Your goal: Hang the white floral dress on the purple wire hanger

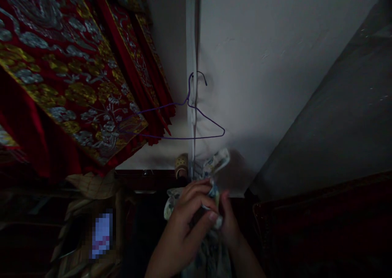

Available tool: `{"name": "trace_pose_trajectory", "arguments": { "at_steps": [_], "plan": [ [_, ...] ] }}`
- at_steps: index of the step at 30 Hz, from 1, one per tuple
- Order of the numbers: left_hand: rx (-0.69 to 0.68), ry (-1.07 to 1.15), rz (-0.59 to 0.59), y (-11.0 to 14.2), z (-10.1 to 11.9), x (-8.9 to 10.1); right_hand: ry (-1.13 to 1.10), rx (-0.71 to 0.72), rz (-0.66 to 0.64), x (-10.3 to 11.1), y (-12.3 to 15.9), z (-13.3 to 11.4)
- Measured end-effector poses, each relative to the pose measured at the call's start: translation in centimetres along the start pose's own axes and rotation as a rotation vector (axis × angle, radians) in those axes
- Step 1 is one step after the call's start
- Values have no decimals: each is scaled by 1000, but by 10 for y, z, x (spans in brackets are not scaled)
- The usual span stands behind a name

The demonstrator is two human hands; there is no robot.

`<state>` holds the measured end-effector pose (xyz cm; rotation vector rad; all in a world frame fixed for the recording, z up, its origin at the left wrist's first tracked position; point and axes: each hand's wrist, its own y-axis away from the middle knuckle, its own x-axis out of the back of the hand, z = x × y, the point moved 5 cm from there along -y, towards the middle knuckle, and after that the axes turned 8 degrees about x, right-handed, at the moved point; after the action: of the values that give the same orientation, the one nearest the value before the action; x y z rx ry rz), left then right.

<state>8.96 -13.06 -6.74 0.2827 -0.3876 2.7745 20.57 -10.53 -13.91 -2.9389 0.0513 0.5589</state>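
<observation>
Patterned cloth [214,253] lay bunched at the hands

It sat at six o'clock in the view. The left hand's [188,221] grip was nearly closed, pinching a fold; the right hand [231,225] was beside it, its grip too hidden to tell. From them, a purple hanger [180,138] was at twelve, embroidered red drapery [82,74] at ten.

Wall [260,57]: behind everything, filling the upper centre and right
Cord [194,33]: down the wall, from top centre to just below the middle
Hanger [210,116]: centre, across the cord, its left end overlapping the drape
Drape [73,70]: upper left, left of the cord
Shoe [181,163]: below the hanger, just left of the cord
Cloth [218,161]: lower centre, below the hanger
</observation>
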Motion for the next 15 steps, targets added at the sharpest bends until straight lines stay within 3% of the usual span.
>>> {"name": "trace_pose_trajectory", "arguments": {
  "at_steps": [5, 7, 9, 12, 15],
  "plan": [
    [-112, 74, -41, -36, 1, 23, -247, -63, -180, -13, -25, -49],
    [-107, 106, -98, -49, -11, 28, -202, -103, -285, -19, -32, -66],
    [-18, 53, -162, -53, -27, 29, -48, -65, -413, -22, -37, -83],
    [143, -209, -279, -43, -47, 31, 301, 191, -449, -15, -53, -115],
    [184, -649, -233, -32, -51, 56, 570, 566, -209, 1, -79, -144]
  ]
}}
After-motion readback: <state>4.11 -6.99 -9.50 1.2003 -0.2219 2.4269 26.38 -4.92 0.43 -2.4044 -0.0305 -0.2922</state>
